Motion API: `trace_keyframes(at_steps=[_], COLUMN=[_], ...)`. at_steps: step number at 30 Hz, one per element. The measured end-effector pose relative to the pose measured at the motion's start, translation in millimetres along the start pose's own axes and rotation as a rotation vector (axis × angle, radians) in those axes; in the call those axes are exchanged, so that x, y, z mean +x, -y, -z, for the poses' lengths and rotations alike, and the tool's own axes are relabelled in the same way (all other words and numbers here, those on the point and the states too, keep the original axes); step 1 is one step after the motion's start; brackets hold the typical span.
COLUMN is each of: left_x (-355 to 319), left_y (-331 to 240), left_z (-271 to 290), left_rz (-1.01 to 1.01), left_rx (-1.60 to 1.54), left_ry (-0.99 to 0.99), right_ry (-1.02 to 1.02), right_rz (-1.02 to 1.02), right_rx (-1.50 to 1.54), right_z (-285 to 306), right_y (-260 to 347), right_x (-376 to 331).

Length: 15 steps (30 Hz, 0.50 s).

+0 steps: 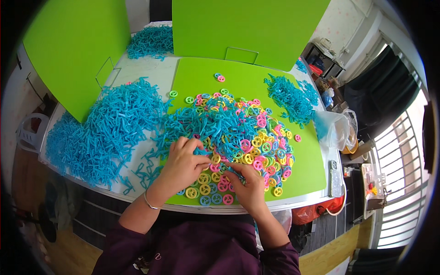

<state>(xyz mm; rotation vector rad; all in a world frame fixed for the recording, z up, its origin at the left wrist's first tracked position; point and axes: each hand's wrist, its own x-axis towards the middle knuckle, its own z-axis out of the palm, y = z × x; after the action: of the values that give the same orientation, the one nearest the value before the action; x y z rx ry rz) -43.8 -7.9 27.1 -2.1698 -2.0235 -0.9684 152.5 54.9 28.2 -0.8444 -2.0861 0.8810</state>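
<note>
My left hand rests at the near edge of a mixed heap of small plastic wheels in pink, yellow, green and blue, its fingers pinched on a blue plastic piece. My right hand lies just to the right, fingers closed on another blue piece among the wheels. Both hands work over a green mat. A bracelet sits on my left wrist.
A large pile of blue plastic sticks covers the table's left. Smaller blue piles lie at back left and on the mat's right. Upright green boards stand behind. A clear plastic bag and a remote-like device sit at right.
</note>
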Motion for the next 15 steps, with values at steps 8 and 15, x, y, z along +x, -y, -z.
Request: trace_keyframes(at_steps=[8, 15], left_x=[4, -1], left_y=[-15, -18], left_z=[-4, -12], left_rz=[0.232, 0.353], left_rx=[-0.759, -1.034], left_ry=[-0.046, -0.036], right_ry=[-0.072, -0.019], right_rz=[-0.086, -0.173], right_rx=[0.258, 0.406], right_z=[-12, -13], right_y=[-20, -15], right_x=[-2, -2])
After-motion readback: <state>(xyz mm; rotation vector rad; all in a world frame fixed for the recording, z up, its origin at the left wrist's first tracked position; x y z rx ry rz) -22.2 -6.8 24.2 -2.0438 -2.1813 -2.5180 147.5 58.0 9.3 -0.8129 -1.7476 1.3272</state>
